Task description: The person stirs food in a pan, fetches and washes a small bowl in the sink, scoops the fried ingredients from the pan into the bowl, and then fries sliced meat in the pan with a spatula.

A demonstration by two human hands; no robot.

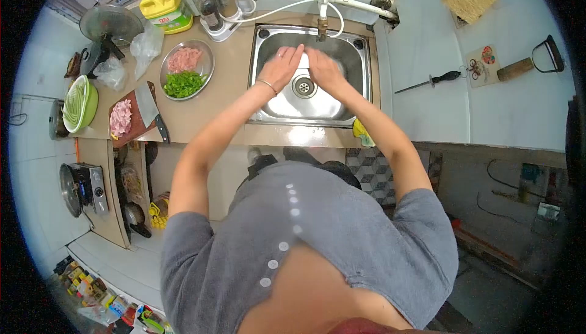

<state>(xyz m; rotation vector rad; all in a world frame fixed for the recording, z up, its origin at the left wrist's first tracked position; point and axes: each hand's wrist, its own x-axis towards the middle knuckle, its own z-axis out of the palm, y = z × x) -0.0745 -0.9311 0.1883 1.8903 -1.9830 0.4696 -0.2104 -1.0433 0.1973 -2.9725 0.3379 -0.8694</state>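
My left hand [281, 67] and my right hand [325, 70] meet over the steel sink [297, 112], just below the tap [321, 27]. Between them shows part of a small, smooth white object [303, 61], whose kind I cannot make out. Both hands are closed against its sides, with the fingers pressed together and pointing away from me. A thin bracelet circles my left wrist. Under the hands the drain [304, 87] is visible in the basin.
Left of the sink, a metal plate [206, 77] carries minced meat [184, 60] and chopped greens [185, 84]. A cleaver [148, 104] lies across a cutting board [135, 127] beside sliced meat [121, 118]. A yellow cloth [363, 132] hangs at the counter's front edge.
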